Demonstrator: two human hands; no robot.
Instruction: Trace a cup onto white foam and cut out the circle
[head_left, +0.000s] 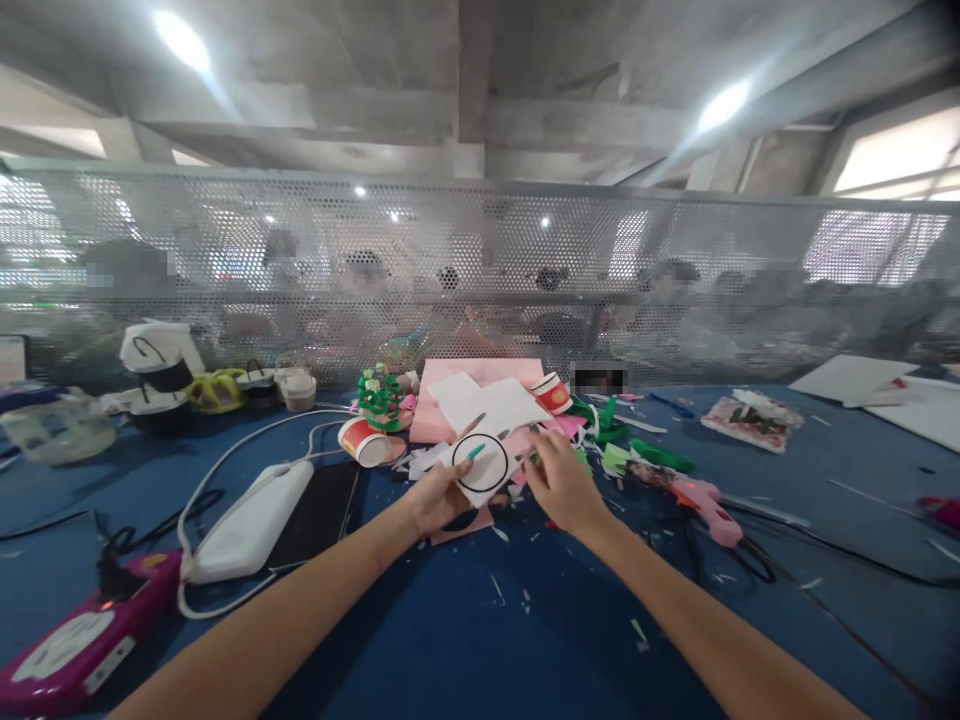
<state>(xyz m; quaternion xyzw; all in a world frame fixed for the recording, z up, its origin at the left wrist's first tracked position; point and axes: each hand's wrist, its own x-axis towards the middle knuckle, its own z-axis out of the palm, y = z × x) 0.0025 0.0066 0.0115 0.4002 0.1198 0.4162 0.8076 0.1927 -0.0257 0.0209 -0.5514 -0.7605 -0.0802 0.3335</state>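
My left hand (439,497) is closed on a white paper sheet (491,478) with a black circle drawn on it, thumb pinching its near edge. A teal-tipped pen or nail shows at its fingertips. My right hand (559,478) rests at the sheet's right edge with fingers curled; what it holds is hidden. Both hands hover over a blue table (465,620) strewn with paper scraps. Behind the sheet lie white papers (491,402) on a pink sheet (480,375).
Left: a white power bank (251,520) with cables, a dark phone (315,515), a purple device (75,645). Red paper cups (364,440) (553,392), a green paper tree (380,397), a pink glue gun (701,500). A perforated screen (480,270) stands behind, with people beyond it.
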